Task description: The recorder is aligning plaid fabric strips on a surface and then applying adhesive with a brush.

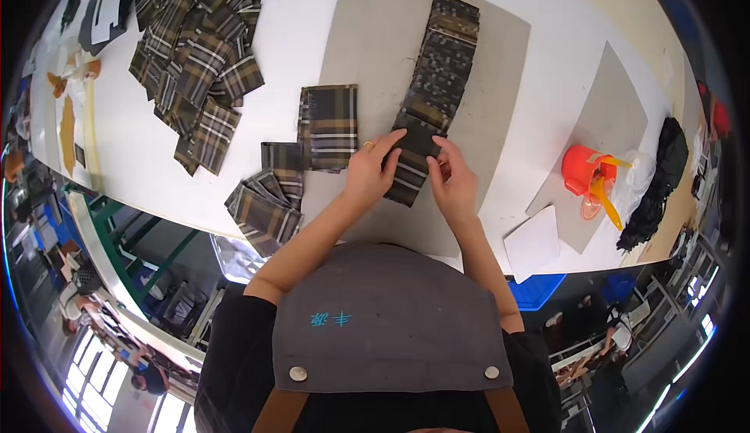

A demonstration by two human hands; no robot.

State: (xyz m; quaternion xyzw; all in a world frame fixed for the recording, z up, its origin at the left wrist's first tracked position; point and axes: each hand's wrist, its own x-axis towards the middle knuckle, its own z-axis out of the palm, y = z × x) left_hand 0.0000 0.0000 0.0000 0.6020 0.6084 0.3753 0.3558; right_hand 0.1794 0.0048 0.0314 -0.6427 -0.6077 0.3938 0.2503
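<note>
A dark plaid fabric piece [414, 159] lies between my two hands at the near end of a long row of overlapping plaid pieces [441, 66]. My left hand [370, 169] grips its left edge, with thumb and index finger on the cloth; a ring shows on one finger. At the right edge, my right hand [454, 180] has its fingers bent and holds that side. The row rests on a grey board [367, 34]. Just left of my left hand is a neat stack of plaid pieces [332, 124], and nearer to me sits a looser stack [269, 206].
A large heap of plaid pieces [199, 66] covers the table's far left. On the right stand a red container [580, 169] with a yellow-handled tool [606, 201], a white sheet [533, 243] and a bundle of black cloth [660, 183]. A blue bin [539, 292] shows below the table edge.
</note>
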